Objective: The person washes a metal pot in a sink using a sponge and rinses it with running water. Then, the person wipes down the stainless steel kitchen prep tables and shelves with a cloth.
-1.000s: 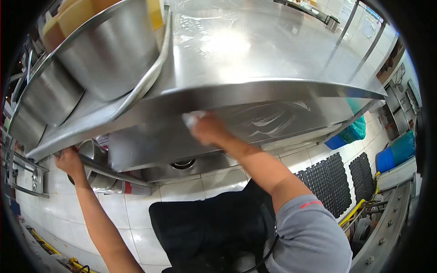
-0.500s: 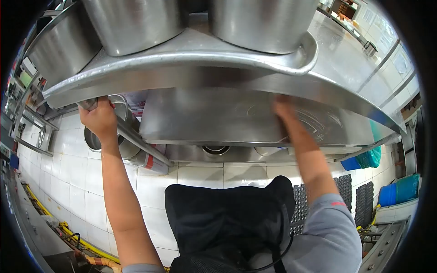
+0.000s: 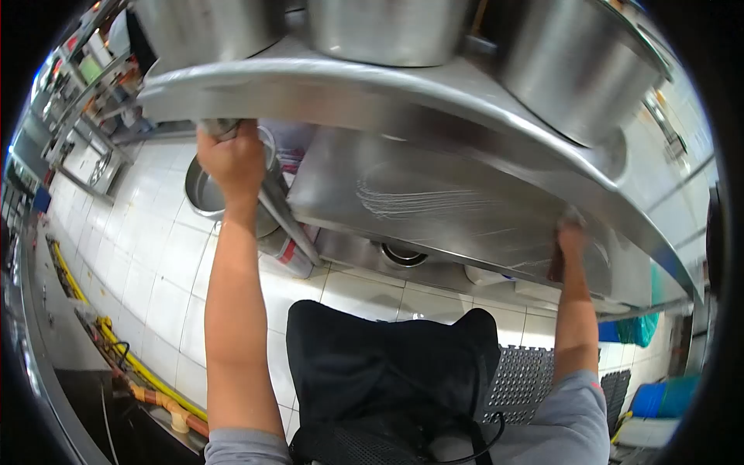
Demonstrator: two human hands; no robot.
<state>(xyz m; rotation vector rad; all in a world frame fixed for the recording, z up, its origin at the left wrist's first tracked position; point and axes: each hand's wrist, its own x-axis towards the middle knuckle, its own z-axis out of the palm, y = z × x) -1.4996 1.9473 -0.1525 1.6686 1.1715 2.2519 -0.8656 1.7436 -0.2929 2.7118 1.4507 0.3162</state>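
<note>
My left hand (image 3: 231, 163) is closed around the top of the metal table leg (image 3: 283, 213), just under the table's front edge. To the right, my right hand (image 3: 571, 239) reaches in below the tabletop and touches the steel undershelf (image 3: 465, 174). Motion smears its fingers; they look closed, with a small greyish patch at their tips that I cannot make out. Whitish, soapy-looking streaks (image 3: 403, 200) run across the shelf's surface to the left of this hand.
Large steel pots (image 3: 387, 31) stand in a row on the tray (image 3: 325, 70) above. A metal pot (image 3: 203, 186) sits on the floor at left. Lower down is a bowl (image 3: 403, 254). Yellow hose (image 3: 124, 349) runs along the left; a black mat (image 3: 519, 380) lies at right.
My right hand has moved right along the undershelf, and broad streaks now show on the shelf's left part. My left hand keeps its hold while the view has turned.
</note>
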